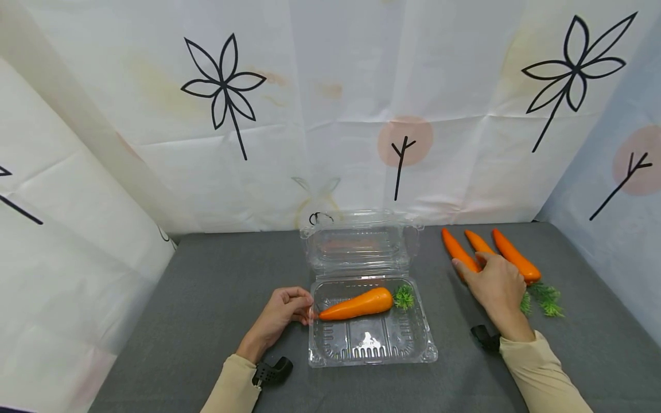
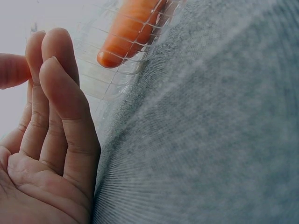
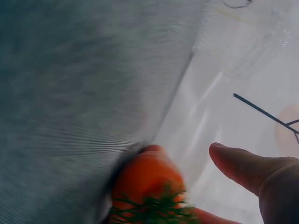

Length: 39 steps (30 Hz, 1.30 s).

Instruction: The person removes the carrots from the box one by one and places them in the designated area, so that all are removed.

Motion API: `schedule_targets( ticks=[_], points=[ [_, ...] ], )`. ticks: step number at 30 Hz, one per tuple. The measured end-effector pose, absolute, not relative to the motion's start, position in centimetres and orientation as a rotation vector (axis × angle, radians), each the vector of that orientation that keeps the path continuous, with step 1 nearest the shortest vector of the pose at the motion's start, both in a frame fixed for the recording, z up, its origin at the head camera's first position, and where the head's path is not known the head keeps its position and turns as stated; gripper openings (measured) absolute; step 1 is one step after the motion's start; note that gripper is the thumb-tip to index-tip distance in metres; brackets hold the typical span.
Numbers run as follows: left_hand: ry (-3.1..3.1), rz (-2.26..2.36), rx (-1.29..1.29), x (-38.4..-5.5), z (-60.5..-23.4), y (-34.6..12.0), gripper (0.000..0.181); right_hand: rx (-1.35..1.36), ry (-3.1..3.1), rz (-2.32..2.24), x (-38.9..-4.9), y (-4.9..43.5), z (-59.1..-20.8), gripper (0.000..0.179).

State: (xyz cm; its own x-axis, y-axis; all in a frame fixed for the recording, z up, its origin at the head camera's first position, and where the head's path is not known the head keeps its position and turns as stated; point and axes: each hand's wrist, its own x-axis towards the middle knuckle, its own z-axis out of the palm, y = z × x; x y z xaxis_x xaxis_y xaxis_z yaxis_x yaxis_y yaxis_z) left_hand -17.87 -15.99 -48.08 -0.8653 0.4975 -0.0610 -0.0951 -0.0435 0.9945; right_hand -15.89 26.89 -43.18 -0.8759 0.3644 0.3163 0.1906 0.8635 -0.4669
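Note:
A clear plastic clamshell container lies with its lid raised at the back. Inside its base is an orange carrot with a green top, tip pointing left. My left hand pinches the container's left rim between thumb and fingertips. Over at the right, my right hand reaches above the middle carrot, partly covering it. In the right wrist view the thumb stands apart from an orange carrot with green leaves. Another carrot lies at that hand's left, and one at its right.
A grey cloth-covered table lies under everything. White printed curtains stand behind and at both sides. Green carrot leaves spread beside the right wrist. Each wrist wears a black strap-like device.

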Motion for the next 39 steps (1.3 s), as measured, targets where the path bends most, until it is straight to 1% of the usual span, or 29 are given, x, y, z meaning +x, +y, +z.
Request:
schedule_targets(
  ticks=[4, 10, 14, 16, 18, 21, 24, 27, 31, 35, 39],
  points=[
    [1.831, 1.962, 0.421, -17.9, -48.1, -16.0, 0.028, -0.327, -2.596, 0.626, -15.6, 26.4, -42.4, 0.054],
    [1.838, 1.957, 0.412, -17.9, -48.1, -16.0, 0.027, -0.104, -2.501, 0.752, -14.5, 24.0, -40.9, 0.039],
    [1.84, 1.957, 0.409, -17.9, -48.1, -16.0, 0.026, 0.166, -2.49, 0.877, -13.7, 21.7, -40.4, 0.024],
    [1.84, 1.957, 0.404, -17.8, -48.1, -16.0, 0.026, 0.353, -2.502, 0.943, -13.3, 20.6, -40.4, 0.021],
    [1.841, 1.957, 0.398, -17.8, -48.2, -16.0, 0.026, 0.567, -2.508, 1.007, -13.1, 19.7, -40.7, 0.025],
    [1.845, 1.957, 0.392, -17.8, -48.1, -16.0, 0.026, 0.849, -2.537, 1.086, -13.0, 18.7, -41.2, 0.036],
    [1.846, 1.956, 0.388, -17.8, -48.1, -16.0, 0.026, 1.0, -2.619, 1.129, -12.9, 18.2, -41.8, 0.047],
    [1.846, 1.954, 0.385, -17.8, -48.1, -16.0, 0.026, 1.058, -2.723, 1.074, -12.8, 17.8, -42.4, 0.054],
    [1.846, 1.952, 0.389, -17.8, -48.0, -15.9, 0.027, 1.104, -2.777, 0.903, -12.7, 17.4, -42.9, 0.06],
    [1.843, 1.951, 0.395, -17.9, -47.9, -15.9, 0.027, 1.105, -2.754, 0.793, -12.6, 17.1, -43.2, 0.062],
    [1.841, 1.952, 0.393, -17.9, -47.9, -15.9, 0.028, 1.097, -2.739, 0.694, -12.6, 16.8, -43.5, 0.06]
  ],
)
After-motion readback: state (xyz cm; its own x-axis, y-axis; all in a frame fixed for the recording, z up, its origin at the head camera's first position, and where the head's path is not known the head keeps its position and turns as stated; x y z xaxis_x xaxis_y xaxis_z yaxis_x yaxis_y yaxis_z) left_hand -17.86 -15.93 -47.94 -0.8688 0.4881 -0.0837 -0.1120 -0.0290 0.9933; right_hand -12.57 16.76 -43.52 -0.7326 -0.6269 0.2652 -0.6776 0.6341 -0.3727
